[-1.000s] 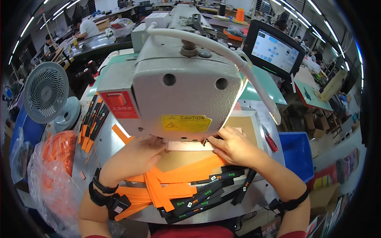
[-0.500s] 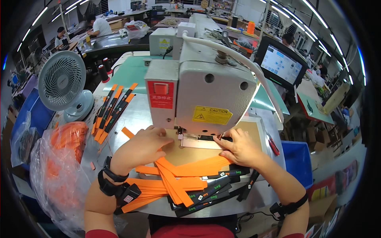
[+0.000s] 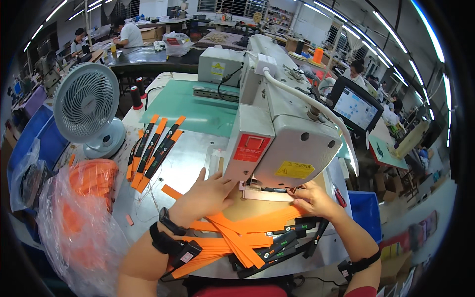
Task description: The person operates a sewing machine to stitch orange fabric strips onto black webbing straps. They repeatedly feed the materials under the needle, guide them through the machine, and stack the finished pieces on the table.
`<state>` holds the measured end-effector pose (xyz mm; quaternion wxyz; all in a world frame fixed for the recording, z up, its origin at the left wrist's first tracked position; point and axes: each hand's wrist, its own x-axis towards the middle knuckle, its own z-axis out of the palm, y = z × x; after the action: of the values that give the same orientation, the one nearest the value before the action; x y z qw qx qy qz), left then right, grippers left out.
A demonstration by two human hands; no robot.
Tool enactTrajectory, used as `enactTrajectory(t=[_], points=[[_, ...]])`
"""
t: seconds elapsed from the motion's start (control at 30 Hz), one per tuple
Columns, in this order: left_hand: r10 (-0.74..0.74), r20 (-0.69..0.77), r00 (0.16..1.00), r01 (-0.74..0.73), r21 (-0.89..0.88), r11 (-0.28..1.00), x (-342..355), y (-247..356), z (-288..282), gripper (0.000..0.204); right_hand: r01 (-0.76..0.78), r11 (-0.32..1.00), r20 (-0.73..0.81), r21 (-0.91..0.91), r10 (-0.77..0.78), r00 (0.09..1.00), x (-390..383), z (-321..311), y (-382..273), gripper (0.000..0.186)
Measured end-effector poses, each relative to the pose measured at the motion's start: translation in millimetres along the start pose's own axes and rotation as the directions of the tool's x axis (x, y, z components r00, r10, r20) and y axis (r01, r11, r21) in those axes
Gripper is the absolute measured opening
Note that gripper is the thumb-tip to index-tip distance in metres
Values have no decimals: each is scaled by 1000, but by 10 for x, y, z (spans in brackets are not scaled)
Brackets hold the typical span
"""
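Note:
My left hand rests just left of the sewing machine's needle area, fingers apart, beside a loose orange strap. My right hand is closed on a dark strip at the right end of the pale clamp plate, under the grey machine head. The tan work plate lies beneath. In front, overlapping orange straps and black printed straps cover the near table. A group of black-and-orange straps lies at the left.
A fan, bagged orange material, blue bins, red-handled tool and thread spools surround the work. A monitor stands right rear. Co-workers sit in the background.
The view has swung left, so the machine sits further right. My left hand's fingers have spread. A dark strip now shows at the clamp, where my right hand stays.

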<state>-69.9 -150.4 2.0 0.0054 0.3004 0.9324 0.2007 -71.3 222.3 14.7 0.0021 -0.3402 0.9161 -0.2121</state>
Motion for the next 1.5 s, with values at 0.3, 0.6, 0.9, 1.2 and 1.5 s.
enactTrajectory(t=[0.3,0.6,0.9,1.2,1.5], points=[[-102,-175,979,105,12,994,-44,-90,139,46,-258,907,-141,332,318,938,-163,-34,227,36],[-159,43,986,157,51,986,9,-21,-2,68,-215,976,-256,20,213,943,-210,147,123,34],[-144,20,989,144,13,990,12,-59,29,68,-230,953,-265,199,279,923,-354,148,144,34],[-80,-82,993,79,-7,997,2,-105,61,59,-98,897,-244,-430,-11,970,-270,286,16,30],[-15,-161,987,26,65,998,50,-91,80,34,-44,784,-256,-619,-148,955,-221,231,-47,21]])
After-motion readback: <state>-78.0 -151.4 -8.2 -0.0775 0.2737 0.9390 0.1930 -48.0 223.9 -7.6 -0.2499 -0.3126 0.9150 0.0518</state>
